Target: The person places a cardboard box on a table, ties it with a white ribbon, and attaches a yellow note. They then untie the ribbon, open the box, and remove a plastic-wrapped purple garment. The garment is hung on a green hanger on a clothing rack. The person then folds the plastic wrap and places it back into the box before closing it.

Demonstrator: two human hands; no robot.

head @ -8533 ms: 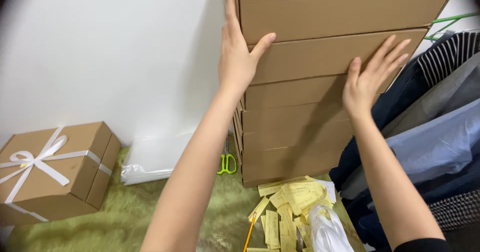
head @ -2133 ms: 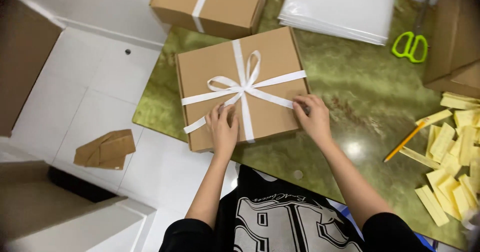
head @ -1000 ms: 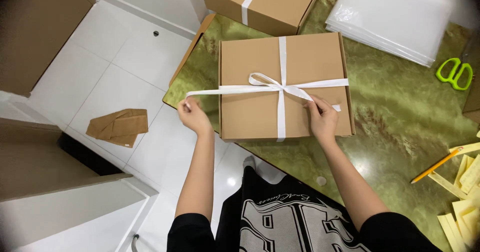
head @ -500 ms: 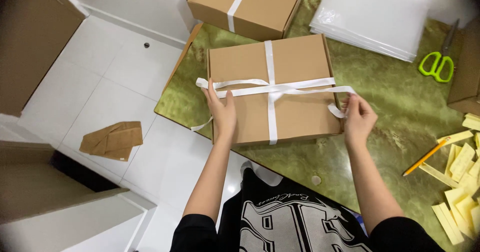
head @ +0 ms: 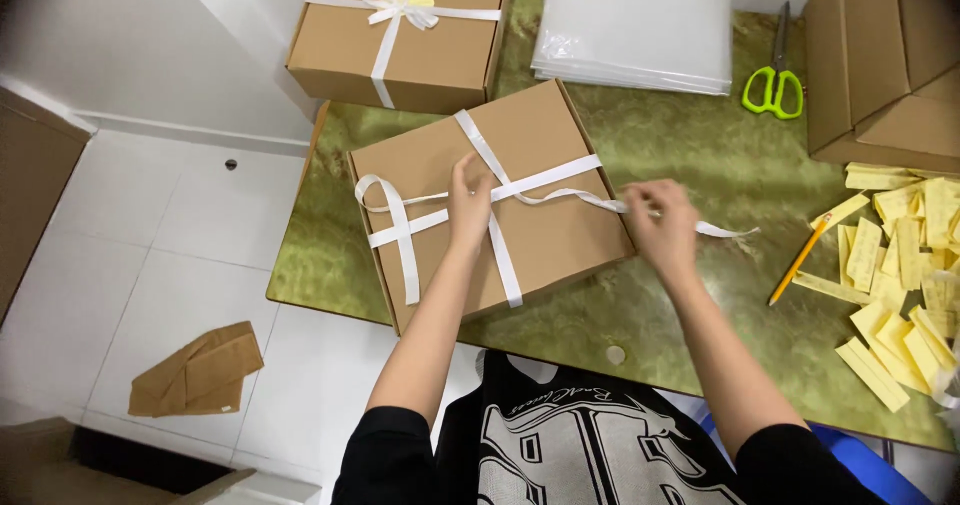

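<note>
While our left hand (head: pixel 470 193) pressed down flat on the crossing of the white ribbon (head: pixel 520 187), fingers spread and gripping nothing, our right hand (head: pixel 662 223) had a closed pinch grip on the ribbon's free tail, pulling it out to the right. The flat cardboard box (head: pixel 490 200) sat skewed on the green marbled tabletop (head: pixel 700 165), its near-left corner hanging slightly past the tabletop's edge.

Our guess was that the box was light and fairly stiff, so it would skate around if the pinning hand let up. The ribbon looked thin, soft and slick, best held close to the crossing, since a long tail just slips loose.

Room was okay-ish: bare tabletop in front and to the right of the box, but the yellow pencil (head: pixel 797 263) and the pile of yellow paper strips (head: pixel 900 275) lay just beyond the tail. A second ribboned box (head: pixel 400 30), a stack of clear plastic bags (head: pixel 640 30) and green-handled scissors (head: pixel 774 85) crowded the far side.
</note>
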